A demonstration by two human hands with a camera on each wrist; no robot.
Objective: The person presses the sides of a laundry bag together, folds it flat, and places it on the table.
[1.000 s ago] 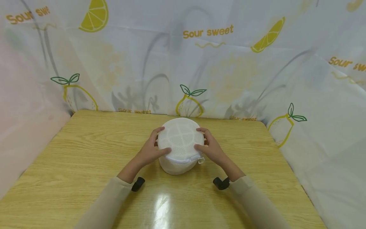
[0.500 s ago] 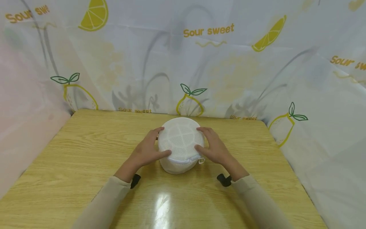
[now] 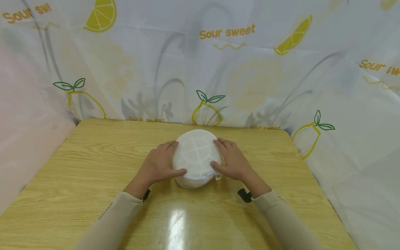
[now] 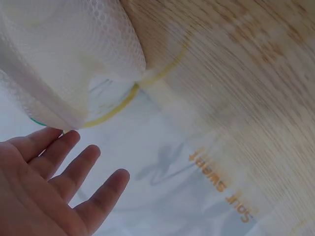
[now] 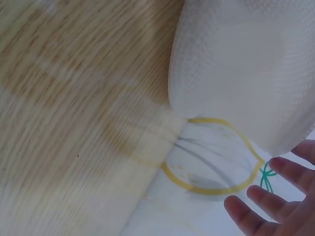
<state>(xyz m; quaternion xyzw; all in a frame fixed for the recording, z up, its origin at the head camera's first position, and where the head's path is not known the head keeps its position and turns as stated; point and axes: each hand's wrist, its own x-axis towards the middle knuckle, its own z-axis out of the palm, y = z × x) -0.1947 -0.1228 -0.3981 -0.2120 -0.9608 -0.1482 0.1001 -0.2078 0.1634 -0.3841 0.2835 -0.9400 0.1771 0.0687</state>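
Note:
A round white mesh laundry bag (image 3: 196,152) stands on the wooden table, its lid facing up and a zipper with a white pull along the front edge. At its left side is my left hand (image 3: 157,165), thumb and fingertips touching the lid's rim. My right hand (image 3: 232,160) touches the opposite side the same way. In the left wrist view the fingers (image 4: 91,167) are spread and fairly straight, only the nearest tips at the mesh. The right wrist view likewise shows spread, relaxed fingers (image 5: 243,214) beside the bag's wall (image 5: 231,64). What the bag contains is hidden.
The wooden table (image 3: 93,166) extends around the bag to both sides. A white curtain (image 3: 140,62) printed with lemons and lettering hangs behind and along the sides. Dark wrist-camera mounts (image 3: 244,195) stick out under the sleeves.
My fingers have eased out from beside the bag's wall and spread, touching mainly near its rim. My left thumb has slid slightly toward the front. The bag has barely shifted.

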